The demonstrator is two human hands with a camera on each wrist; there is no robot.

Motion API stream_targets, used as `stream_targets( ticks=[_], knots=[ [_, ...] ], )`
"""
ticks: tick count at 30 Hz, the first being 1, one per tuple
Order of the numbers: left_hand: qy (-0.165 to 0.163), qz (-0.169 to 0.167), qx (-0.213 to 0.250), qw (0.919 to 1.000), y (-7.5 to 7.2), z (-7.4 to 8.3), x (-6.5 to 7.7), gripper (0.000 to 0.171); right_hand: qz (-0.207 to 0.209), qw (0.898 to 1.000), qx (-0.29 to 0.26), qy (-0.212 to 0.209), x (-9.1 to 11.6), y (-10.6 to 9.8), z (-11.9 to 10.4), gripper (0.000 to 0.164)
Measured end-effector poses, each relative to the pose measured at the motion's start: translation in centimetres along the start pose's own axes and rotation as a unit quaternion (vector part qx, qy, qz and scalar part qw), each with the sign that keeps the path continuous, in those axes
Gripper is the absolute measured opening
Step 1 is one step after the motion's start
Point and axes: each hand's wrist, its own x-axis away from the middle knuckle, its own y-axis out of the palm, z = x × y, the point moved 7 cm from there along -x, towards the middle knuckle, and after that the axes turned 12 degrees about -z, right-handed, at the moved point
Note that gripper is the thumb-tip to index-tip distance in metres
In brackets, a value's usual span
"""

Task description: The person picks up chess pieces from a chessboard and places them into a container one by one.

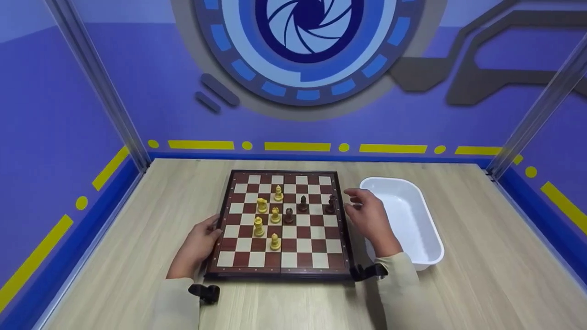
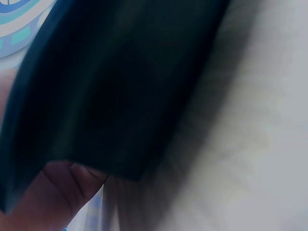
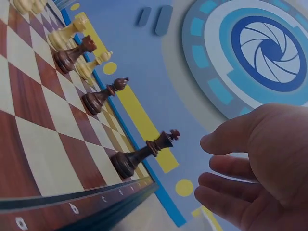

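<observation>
A brown-and-cream chessboard (image 1: 312,260) with a dark rim lies in front of me. My left hand (image 1: 195,245) grips its left edge; in the left wrist view the dark, blurred board side (image 2: 130,86) covers most of the fingers (image 2: 72,187). Just off the right edge, my right hand (image 1: 370,217) hangs with loosely bent fingers and nothing in them. Nearest to it stands a dark king (image 3: 144,151), apart from the fingertips. A dark bishop (image 1: 303,203) and a dark rook (image 1: 289,215) stand further in. Several cream pieces, including a knight (image 1: 262,205) and a bishop (image 1: 278,193), occupy the left half.
A white plastic tub (image 1: 429,215) sits right of the board, partly behind my right hand and forearm. The wooden table (image 1: 183,188) is enclosed by blue-purple printed panels (image 1: 156,91) at the back and sides.
</observation>
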Motion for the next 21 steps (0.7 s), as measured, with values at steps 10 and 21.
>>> stream_targets(
  ticks=[10,21],
  knots=[
    [0.026,0.009,-0.006,0.9996,0.0,0.4,-0.2,0.049,0.004,1.000,-0.010,-0.002,-0.5,1.0,0.0,0.034],
    [0.023,0.020,0.001,0.9995,-0.1,0.1,0.0,0.049,0.007,1.000,-0.009,-0.024,-1.9,2.3,-1.0,0.032]
  ],
)
